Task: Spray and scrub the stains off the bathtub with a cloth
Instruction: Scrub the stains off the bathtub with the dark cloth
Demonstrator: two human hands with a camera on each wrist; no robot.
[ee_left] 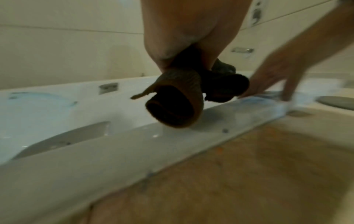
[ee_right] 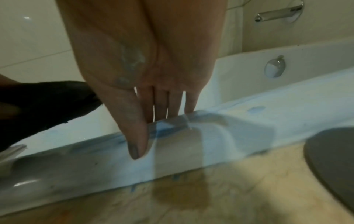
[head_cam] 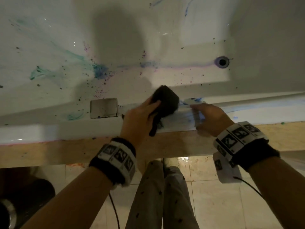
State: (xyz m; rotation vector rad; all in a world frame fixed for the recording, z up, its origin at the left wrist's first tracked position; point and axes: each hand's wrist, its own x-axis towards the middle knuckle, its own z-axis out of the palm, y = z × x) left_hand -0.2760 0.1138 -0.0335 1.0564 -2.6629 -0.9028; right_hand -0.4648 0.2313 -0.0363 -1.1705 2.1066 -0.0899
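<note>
- Shiny pale tiles cover the floor point(head_cam: 214, 204) and a wooden ledge point(head_cam: 66, 151) runs along the near side of the white bathtub point(head_cam: 115, 30).
- Green, blue and purple stains point(head_cam: 99, 70) are smeared over the inside of the bathtub, with many small dark specks around them. A thin purple line runs across to the round drain hole point(head_cam: 222, 61).
- More blue smears point(ee_right: 164, 130) sit on the flat near rim point(ee_left: 114, 151), right under the hands.
- The cloth point(head_cam: 165, 103) is dark, bunched and rolled up. It is over the near rim, close to the blue smears. A loose end hangs down toward the wooden ledge.
- A small square cut-out point(head_cam: 103, 107) sits in the rim, just beside the cloth.
- The rim is long and bare to both sides, and the tub inside is wide open.
- The left hand point(head_cam: 140, 116) has its fingers curled tight around the cloth.
- The right hand point(head_cam: 209, 118) holds nothing. Its fingers point(ee_right: 161, 104) are straight and spread, and their tips touch the rim on the blue smears, just beside the cloth.
</note>
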